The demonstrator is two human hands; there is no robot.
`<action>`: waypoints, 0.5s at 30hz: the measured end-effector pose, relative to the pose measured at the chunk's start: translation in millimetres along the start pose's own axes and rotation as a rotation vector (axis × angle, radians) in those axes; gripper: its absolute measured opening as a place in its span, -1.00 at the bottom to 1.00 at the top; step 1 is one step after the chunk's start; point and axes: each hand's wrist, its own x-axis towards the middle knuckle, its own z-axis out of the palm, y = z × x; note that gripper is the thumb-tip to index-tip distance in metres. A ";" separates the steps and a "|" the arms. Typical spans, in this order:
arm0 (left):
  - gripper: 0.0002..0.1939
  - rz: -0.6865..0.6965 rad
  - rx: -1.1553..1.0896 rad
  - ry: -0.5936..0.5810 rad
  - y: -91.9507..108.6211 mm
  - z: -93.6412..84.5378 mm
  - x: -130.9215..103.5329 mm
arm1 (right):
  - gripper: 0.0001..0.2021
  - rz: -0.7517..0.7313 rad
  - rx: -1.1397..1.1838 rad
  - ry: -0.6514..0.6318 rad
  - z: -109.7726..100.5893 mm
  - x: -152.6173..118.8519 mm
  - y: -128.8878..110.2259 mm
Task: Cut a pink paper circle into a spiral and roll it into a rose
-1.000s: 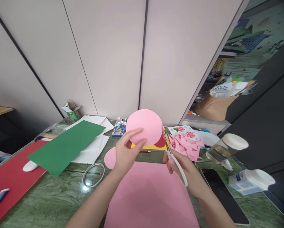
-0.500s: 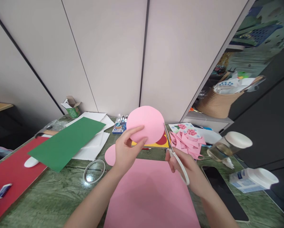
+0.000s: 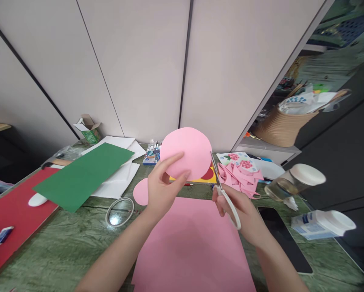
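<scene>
A round piece of pink paper [image 3: 186,148] is pinched upright in my left hand [image 3: 165,186], thumb and fingers on its lower left. My right hand [image 3: 236,207] is closed round the white handles of a pair of scissors [image 3: 221,186]. The blades point up and meet the right edge of the round. Below both hands lies a large pink sheet [image 3: 194,243]. Another pink round [image 3: 141,192] rests on the table, partly behind my left wrist. Pink offcuts [image 3: 241,176] are heaped right of the scissors.
Green sheet [image 3: 84,174], white papers, red board [image 3: 20,215] and cable ring [image 3: 119,212] lie left. A marker box [image 3: 152,154] and yellow sheet are behind the hands. A phone [image 3: 283,239], a jar [image 3: 294,182] and a white bottle [image 3: 322,224] stand or lie right.
The view has shifted slightly, so most things on the table sit a little higher in the picture. Both hands keep their holds, and the paper round is turned very slightly.
</scene>
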 end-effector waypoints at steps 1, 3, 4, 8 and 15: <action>-0.59 -0.004 0.004 0.001 0.8 0.6 -0.5 | -0.69 0.000 0.000 -0.002 0.3 0.3 0.3; -0.54 -0.014 0.012 0.006 2.2 1.8 -1.4 | -0.69 0.004 0.002 -0.005 1.1 0.9 1.0; -0.53 -0.018 0.014 0.008 2.6 2.4 -1.9 | -0.70 0.007 0.001 -0.006 1.4 1.1 1.3; -0.51 -0.021 0.027 -0.006 1.7 4.6 -4.0 | -0.72 -0.004 0.015 -0.015 2.4 1.6 2.5; -0.50 -0.011 0.056 -0.052 -2.1 7.9 -8.8 | -0.70 -0.040 0.015 0.000 1.3 1.9 6.3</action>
